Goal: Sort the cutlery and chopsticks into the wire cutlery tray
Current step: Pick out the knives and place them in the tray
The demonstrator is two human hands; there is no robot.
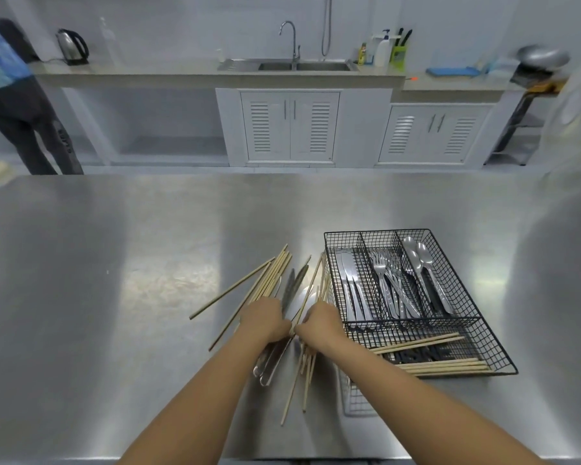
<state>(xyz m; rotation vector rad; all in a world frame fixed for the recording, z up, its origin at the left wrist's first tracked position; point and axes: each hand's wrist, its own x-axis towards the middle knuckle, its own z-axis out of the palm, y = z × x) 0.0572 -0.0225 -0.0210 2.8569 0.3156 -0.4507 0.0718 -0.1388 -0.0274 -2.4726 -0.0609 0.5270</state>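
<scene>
A black wire cutlery tray (pixel 493 344) sits on the steel table, right of centre. Its three long compartments hold knives (pixel 351 290), forks (pixel 388 280) and spoons (pixel 423 266); the front cross compartment holds several wooden chopsticks (pixel 446 365). Left of the tray lies a loose pile of chopsticks (pixel 265 280) mixed with knives (pixel 291 286). My left hand (pixel 265 318) rests curled on the pile, over chopsticks and knife handles. My right hand (pixel 319 322) is beside it, fingers pinched on chopsticks (pixel 304 367) that stick out toward me.
The steel table (pixel 114 297) stretches wide to the left and behind the tray. Across the room stand a counter with a sink (pixel 289 65), a kettle (pixel 71 47) and cabinets. A person (pixel 17 105) stands at the far left.
</scene>
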